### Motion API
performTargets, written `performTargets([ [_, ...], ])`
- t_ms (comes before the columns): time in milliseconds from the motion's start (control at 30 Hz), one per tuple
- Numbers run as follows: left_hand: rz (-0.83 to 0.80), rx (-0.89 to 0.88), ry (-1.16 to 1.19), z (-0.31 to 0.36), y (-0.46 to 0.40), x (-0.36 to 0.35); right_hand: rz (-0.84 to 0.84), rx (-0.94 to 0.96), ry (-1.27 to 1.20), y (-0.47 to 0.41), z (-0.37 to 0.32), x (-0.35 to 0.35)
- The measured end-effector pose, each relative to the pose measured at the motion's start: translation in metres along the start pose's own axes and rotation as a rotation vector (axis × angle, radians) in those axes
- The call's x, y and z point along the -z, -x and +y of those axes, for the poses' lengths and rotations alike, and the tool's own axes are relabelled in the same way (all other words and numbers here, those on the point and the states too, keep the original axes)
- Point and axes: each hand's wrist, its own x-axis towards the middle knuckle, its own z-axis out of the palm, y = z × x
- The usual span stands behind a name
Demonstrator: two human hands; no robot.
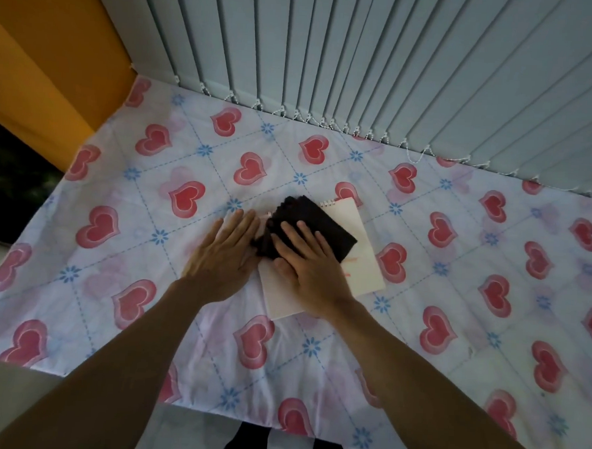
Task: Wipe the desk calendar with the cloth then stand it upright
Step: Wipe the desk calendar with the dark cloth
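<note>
A white spiral-bound desk calendar (363,255) lies flat on the heart-patterned tablecloth, its wire binding at the far edge. A folded black cloth (317,222) rests on its upper left part. My right hand (306,262) presses flat on the cloth, fingers spread over it and palm over the calendar's lower half. My left hand (226,251) lies flat and open on the tablecloth just left of the calendar, fingertips beside its left edge and the cloth.
The table is covered with a white tablecloth (147,285) printed with red hearts and blue flowers. Vertical blinds (365,56) hang along the far edge. An orange wall (39,56) stands at the left. The table's near edge runs below my forearms.
</note>
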Motion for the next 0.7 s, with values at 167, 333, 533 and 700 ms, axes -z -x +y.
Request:
performTargets([
  [167,-0.027,-0.001,0.078,-0.005,-0.002,-0.001,0.021,-0.299,0.048,0.007,0.033,0.013],
  [333,-0.066,-0.017,0.106,-0.009,-0.003,-0.001,0.009,-0.261,0.042,-0.008,-0.012,0.001],
  [533,-0.096,-0.012,0.109,-0.014,-0.006,-0.001,-0.026,-0.065,0.018,-0.004,-0.036,-0.008],
  [700,-0.095,-0.049,0.078,-0.017,-0.005,0.001,-0.054,0.096,0.020,0.018,-0.004,0.004],
])
